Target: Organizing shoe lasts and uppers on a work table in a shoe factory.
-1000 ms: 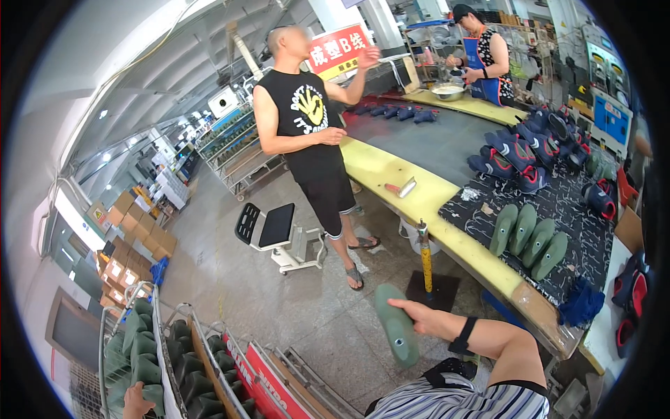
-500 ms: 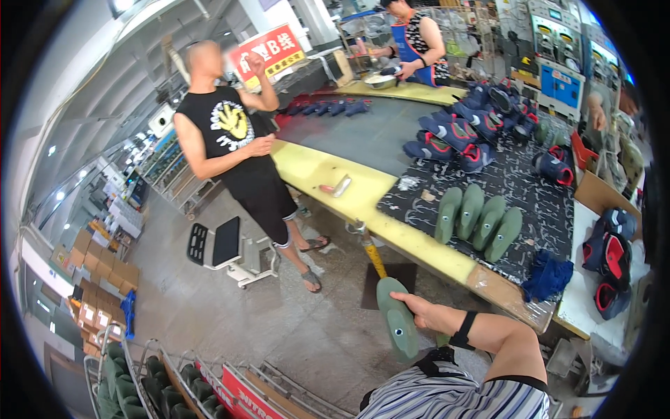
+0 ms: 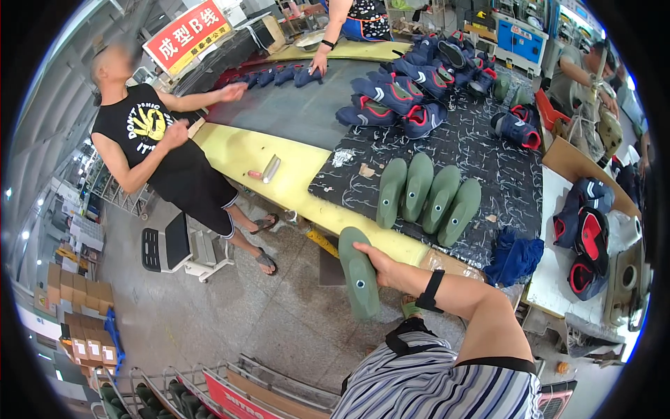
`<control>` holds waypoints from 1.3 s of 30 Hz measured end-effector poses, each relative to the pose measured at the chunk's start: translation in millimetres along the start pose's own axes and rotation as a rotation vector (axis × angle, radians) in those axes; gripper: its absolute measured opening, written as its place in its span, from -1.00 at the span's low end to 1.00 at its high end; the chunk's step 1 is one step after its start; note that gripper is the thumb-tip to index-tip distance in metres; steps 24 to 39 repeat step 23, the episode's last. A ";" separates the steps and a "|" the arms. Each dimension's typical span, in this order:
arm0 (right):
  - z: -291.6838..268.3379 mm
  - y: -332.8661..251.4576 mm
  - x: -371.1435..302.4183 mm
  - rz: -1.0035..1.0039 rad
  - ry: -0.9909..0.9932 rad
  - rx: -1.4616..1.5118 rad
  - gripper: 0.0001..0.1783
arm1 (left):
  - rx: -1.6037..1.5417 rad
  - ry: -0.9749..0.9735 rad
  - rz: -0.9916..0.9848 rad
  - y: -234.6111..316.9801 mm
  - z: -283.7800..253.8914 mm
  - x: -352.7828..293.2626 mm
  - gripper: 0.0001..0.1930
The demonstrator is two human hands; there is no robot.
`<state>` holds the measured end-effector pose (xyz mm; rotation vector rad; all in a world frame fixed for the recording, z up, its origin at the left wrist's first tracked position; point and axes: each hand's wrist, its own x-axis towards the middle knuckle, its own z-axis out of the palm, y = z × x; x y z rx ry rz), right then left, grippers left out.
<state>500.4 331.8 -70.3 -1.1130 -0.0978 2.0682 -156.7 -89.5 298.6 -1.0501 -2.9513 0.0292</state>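
A green shoe last (image 3: 358, 272) is gripped in my right hand (image 3: 377, 264), held upright beside the table's near edge. My thumb lies over its face and the other fingers are hidden behind it. A dark hole shows in the last's lower half. My left hand does not appear. Nearest to my right hand on the table stands a row of several matching green lasts (image 3: 419, 192), laid side by side on a black patterned mat (image 3: 520, 188).
Navy shoes with red linings (image 3: 398, 91) are heaped farther back on the mat. A blue cloth (image 3: 514, 256) lies at its near corner. A person in black (image 3: 150, 133) stands left of the table, by a step stool (image 3: 178, 244). Racks of green lasts (image 3: 157, 398) stand at lower left.
My view has shifted right and come closer to the table. The last, still in my right hand, is nearer the row of lasts. Across the table, a co-worker's hand now touches the small navy shoes.
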 end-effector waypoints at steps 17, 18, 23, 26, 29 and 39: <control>-47.3 -94.9 53.0 -0.308 0.231 0.324 -0.37 | -1.707 -0.055 0.220 344.3 107.3 27.7 -0.47; -49.5 -99.9 48.8 -0.325 0.169 0.311 -0.38 | -1.809 -0.050 0.246 368.3 122.6 33.5 -0.47; -67.6 -116.8 54.3 -0.579 0.016 0.313 -0.33 | -1.914 -0.106 1.051 542.1 203.2 8.4 -0.41; -67.6 -116.8 54.3 -0.579 0.016 0.313 -0.33 | -1.914 -0.106 1.051 542.1 203.2 8.4 -0.41; -67.6 -116.8 54.3 -0.579 0.016 0.313 -0.33 | -1.914 -0.106 1.051 542.1 203.2 8.4 -0.41; -67.6 -116.8 54.3 -0.579 0.016 0.313 -0.33 | -1.914 -0.106 1.051 542.1 203.2 8.4 -0.41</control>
